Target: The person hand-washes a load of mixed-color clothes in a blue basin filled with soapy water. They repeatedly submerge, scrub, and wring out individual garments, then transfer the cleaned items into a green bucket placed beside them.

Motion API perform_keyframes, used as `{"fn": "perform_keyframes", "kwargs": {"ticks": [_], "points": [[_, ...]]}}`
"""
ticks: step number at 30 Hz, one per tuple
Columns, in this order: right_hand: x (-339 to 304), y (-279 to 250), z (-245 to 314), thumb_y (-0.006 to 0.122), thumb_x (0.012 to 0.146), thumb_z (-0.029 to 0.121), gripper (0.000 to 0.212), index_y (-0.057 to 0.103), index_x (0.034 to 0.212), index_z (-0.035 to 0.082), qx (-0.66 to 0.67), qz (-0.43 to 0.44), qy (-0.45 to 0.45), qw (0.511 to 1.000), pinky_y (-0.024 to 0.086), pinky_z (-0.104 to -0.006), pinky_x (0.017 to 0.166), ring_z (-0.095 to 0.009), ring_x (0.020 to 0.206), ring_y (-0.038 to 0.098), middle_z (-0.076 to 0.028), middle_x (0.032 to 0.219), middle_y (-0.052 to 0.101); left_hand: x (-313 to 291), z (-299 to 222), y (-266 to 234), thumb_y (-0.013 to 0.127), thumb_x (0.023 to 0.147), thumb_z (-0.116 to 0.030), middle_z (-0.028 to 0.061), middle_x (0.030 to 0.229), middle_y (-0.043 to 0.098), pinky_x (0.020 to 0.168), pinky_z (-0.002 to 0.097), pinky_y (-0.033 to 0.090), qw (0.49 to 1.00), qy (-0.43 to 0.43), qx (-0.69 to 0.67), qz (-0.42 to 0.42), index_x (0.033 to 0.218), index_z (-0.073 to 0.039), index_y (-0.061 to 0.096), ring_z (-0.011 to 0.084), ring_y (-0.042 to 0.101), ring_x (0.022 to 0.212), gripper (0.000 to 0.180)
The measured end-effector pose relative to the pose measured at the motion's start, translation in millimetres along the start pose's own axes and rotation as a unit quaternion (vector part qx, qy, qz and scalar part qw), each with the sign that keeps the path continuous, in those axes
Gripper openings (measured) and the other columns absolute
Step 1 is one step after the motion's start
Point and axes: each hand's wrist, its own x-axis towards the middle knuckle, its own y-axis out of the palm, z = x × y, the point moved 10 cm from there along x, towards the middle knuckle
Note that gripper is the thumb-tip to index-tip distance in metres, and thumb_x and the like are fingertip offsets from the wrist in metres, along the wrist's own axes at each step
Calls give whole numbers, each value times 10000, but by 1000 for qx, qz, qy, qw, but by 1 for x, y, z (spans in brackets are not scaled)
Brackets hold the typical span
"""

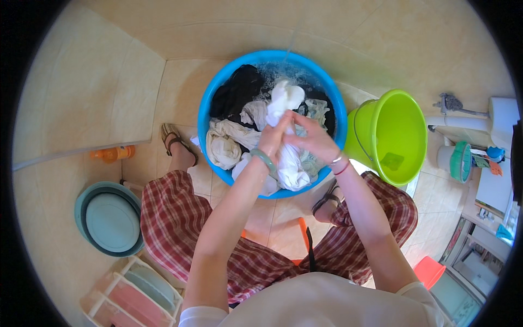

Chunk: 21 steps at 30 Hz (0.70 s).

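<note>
Head view showed the left hand [274, 136] clamped on a white cloth [292, 169] and the right hand [314, 141] meeting it, its grip unclear, with the blue tub [278, 55] directly beneath both hands, probably so that drips fell back onto the clothes [224, 146].

Laundry [223, 150] in the basin [204, 117], bucket [364, 131] to its right.

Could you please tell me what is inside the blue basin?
The basin holds bubbly water, black cloth, cream cloth and white cloth; whatever lies beneath them is covered.
</note>
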Motion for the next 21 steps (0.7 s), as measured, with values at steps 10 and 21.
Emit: {"fn": "perform_keyframes", "kwargs": {"ticks": [10,21], "points": [[23,8,-21,461,909,572,646,360,1415,184,581,69,-55,809,344,-565,1024,-329,1307,386,-93,1459,361,-45,19,66,405,941,-538,95,1067,642,555,335,524,907,-214,-299,204,1283,-104,508,179,579,617,562],[35,-16,44,621,858,94,554,422,1374,74,427,39,-41,902,527,-297,700,-159,789,608,-104,1009,615,-41,-18,47,649,871,-363,90,1009,648,535,277,506,984,-28,126,123,1224,-92,503,139,613,638,468]]}}
